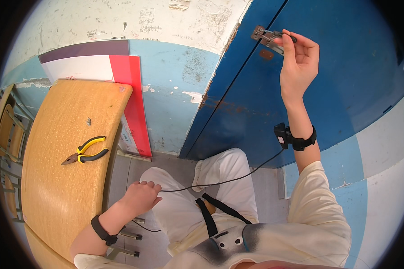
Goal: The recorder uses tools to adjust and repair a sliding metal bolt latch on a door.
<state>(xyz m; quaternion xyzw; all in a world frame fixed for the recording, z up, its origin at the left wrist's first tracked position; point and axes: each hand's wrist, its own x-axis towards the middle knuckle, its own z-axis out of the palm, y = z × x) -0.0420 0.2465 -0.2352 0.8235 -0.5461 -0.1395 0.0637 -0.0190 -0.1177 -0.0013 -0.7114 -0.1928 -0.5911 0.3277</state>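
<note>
My right hand (298, 62) is raised to the blue door (336, 85), and its fingertips pinch the knob of a rusty metal sliding bolt latch (267, 36) near the door's edge. My left hand (141, 196) hangs low beside my knee in white trousers, fingers loosely curled with nothing in them, close to a thin black cable (220, 181) that runs to the black device strapped on my right wrist (285, 136). Yellow-and-black pliers (85, 151) lie apart on the wooden table (54, 188) to my left.
A worn blue-and-white wall (175, 89) stands beside the door. A red, white and purple board (130, 98) leans against it behind the table. Wooden chairs (6, 134) with metal frames sit at the far left. The floor (125, 168) is grey.
</note>
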